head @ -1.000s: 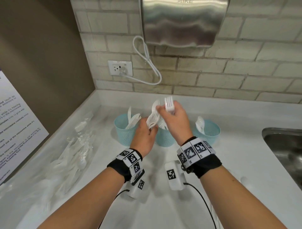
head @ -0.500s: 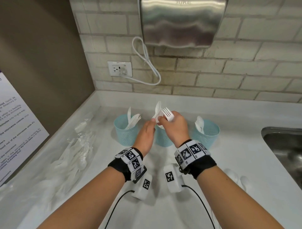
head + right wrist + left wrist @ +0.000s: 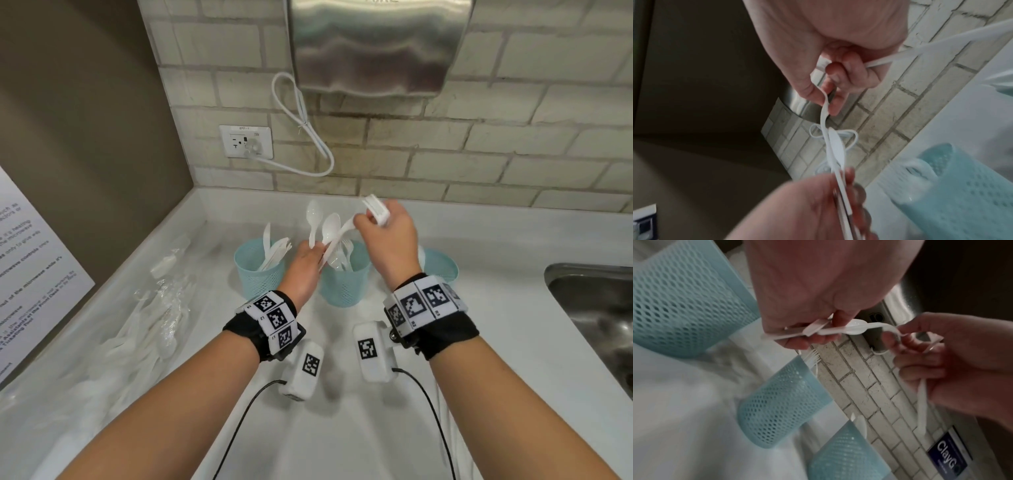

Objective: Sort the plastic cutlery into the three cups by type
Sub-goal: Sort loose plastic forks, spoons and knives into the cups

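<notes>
Three teal mesh cups stand in a row on the counter: the left cup (image 3: 258, 274) holds knives, the middle cup (image 3: 346, 284) forks, and the right cup (image 3: 443, 265) is half hidden behind my right wrist. My left hand (image 3: 317, 251) grips the handles of white spoons (image 3: 330, 226) above the middle cup. My right hand (image 3: 363, 222) holds white forks (image 3: 375, 209) in its curled fingers and pinches one piece (image 3: 346, 229) from the left hand's bunch. In the left wrist view a spoon bowl (image 3: 857, 327) shows between both hands. The right wrist view has my thumb and finger pinching the thin neck of that piece (image 3: 824, 112).
A heap of wrapped plastic cutlery (image 3: 150, 329) lies along the counter's left side. A steel sink (image 3: 596, 308) is sunk in at the right. On the brick wall hang a hand dryer (image 3: 373, 44), its looped cord (image 3: 308, 137) and a socket (image 3: 246, 141).
Both hands have risen from just over the middle cup. The right hand has moved up and to the right, and the spoons in the left hand now stand out clearly.
</notes>
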### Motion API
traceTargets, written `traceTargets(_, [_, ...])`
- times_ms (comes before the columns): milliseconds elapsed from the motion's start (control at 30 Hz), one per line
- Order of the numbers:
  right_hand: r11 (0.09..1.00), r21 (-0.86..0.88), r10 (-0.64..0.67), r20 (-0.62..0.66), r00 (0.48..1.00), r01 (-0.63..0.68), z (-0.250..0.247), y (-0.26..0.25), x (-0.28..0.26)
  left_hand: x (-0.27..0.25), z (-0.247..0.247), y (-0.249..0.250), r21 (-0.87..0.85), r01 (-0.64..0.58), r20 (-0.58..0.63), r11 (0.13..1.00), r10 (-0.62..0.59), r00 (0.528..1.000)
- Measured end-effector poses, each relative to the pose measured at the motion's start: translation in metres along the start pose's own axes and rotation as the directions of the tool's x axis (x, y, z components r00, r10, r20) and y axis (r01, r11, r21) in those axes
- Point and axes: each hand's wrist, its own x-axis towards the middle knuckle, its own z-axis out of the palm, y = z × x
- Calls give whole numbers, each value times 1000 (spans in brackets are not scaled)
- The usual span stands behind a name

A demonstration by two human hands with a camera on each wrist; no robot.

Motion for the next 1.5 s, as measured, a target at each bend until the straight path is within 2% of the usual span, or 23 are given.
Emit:
traceTargets(100, [997,9,-76,-96,992,77,-10,-5,14,-4,-5,-6,35,-60,-18,998,61,998])
traceTargets(167, [996,-54,-82,-103,991,77,-8,5,21,-5,-7,-10,52,-96,-19,994,97,995])
traceTargets(267, [986,-169,-4,-14,1000,1,2,29,22,-5,-7,-17,116,-138,-12,984,141,990])
traceTargets(367, [976,-200,113,105,988,-91,10,45,17,-6,-7,-21,150,-185,-1,971,187,982])
traceTargets(433, [981,-127,164,108,981,-150,12,44,17,-6,-7,-22,146,-202,0,968,205,979])
traceTargets(500, [989,58,129,62,990,-133,12,37,18,-6,-8,-26,158,-213,15,964,213,977])
traceTargets(533, [991,90,98,34,995,-101,11,32,19,-6,-8,-28,160,-219,23,962,218,976])
traceTargets(667, [996,81,34,7,999,-34,7,25,20,-7,-7,-26,125,-193,52,973,188,981])
traceTargets(800, [997,79,2,104,995,-11,11,42,19,-12,-1,-21,113,-212,75,971,204,976])
traceTargets(967, [985,-86,169,229,959,-153,1,59,5,-14,8,-20,111,-272,125,956,258,958])
traceTargets(1067, [991,-4,129,280,951,-134,-4,51,-11,-14,16,-21,122,-261,178,958,238,955])
traceTargets(1133, [996,18,73,290,954,-82,-3,48,-17,-15,22,-24,218,-275,240,937,221,945])
traceTargets(1200, [999,-10,41,245,969,-40,-3,51,-16,-18,28,-25,300,-324,339,897,218,915])
traceTargets(1233, [999,-17,41,234,971,-38,-6,51,-14,-22,32,-23,316,-310,360,897,190,914])
traceTargets(1333, [999,3,53,200,978,-54,-23,46,-9,-27,41,-15,429,-310,319,848,179,931])
traceTargets(1433, [997,-52,-55,-8,998,54,-51,39,4,-30,45,-15,495,-282,266,822,166,950])
traceTargets(1500, [988,-94,-134,-159,978,120,-71,40,14,-35,49,-19,492,-230,248,840,118,961])
